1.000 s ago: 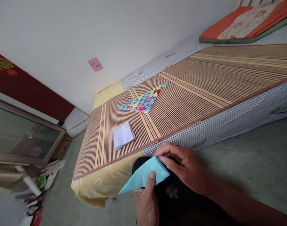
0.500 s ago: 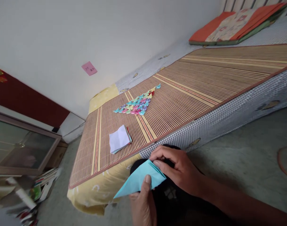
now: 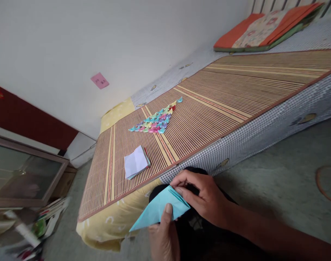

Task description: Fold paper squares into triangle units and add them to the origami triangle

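A folded light-blue paper [image 3: 157,210] rests over my dark-clothed knee at the bottom middle. My left hand [image 3: 164,235] pinches it from below, thumb pressed on its upper face. My right hand [image 3: 202,197] comes in from the right, fingers curled and pressed on the paper's upper right fold. On the striped bamboo mat [image 3: 222,98] that covers the bed lie a small stack of square papers with a white sheet on top [image 3: 136,166] and, farther back, a flat triangle of several small coloured folded pieces [image 3: 156,121].
The bed [image 3: 276,127] has a checked sheet and a yellow end near me. An orange folded quilt [image 3: 263,29] lies at the far right. A glass-fronted cabinet [image 3: 24,174] and scattered items on the floor [image 3: 32,228] are at left. A pink note [image 3: 99,80] sticks to the wall.
The view has drifted slightly, shifting the bed and wall a little left. Both hands keep hold of the blue paper in nearly the same pose.
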Available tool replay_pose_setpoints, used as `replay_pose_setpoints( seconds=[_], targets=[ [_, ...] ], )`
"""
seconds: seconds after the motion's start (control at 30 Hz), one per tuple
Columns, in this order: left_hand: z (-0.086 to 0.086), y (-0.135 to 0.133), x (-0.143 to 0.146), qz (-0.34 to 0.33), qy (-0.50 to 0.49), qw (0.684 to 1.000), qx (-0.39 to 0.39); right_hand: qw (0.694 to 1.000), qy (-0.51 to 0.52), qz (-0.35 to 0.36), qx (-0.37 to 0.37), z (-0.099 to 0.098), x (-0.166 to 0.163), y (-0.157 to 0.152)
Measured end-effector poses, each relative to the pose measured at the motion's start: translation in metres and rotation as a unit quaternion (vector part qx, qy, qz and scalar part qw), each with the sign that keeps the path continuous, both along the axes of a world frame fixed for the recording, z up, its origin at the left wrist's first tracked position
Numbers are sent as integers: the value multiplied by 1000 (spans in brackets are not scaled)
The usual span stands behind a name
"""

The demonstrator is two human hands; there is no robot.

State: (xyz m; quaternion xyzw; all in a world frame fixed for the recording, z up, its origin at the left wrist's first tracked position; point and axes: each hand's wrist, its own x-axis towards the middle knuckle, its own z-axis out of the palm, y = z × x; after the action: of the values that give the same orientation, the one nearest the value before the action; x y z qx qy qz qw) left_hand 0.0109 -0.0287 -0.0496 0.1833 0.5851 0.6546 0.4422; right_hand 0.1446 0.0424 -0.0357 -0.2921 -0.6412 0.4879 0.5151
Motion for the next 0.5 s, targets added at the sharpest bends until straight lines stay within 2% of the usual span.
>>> replay_pose_setpoints(
  seconds=[0.2,0.37,0.5],
  targets=[
    [-5,-1,-2,4,-11,1000,2,999,28,9,-32,5,1,0],
    [-7,-2,-2,-17,-22,1000,8,983,76,75,-150,4,-1,2],
    [-2,-1,2,-9,-35,999,13,968,107,108,-197,2,-1,7]
  ],
)
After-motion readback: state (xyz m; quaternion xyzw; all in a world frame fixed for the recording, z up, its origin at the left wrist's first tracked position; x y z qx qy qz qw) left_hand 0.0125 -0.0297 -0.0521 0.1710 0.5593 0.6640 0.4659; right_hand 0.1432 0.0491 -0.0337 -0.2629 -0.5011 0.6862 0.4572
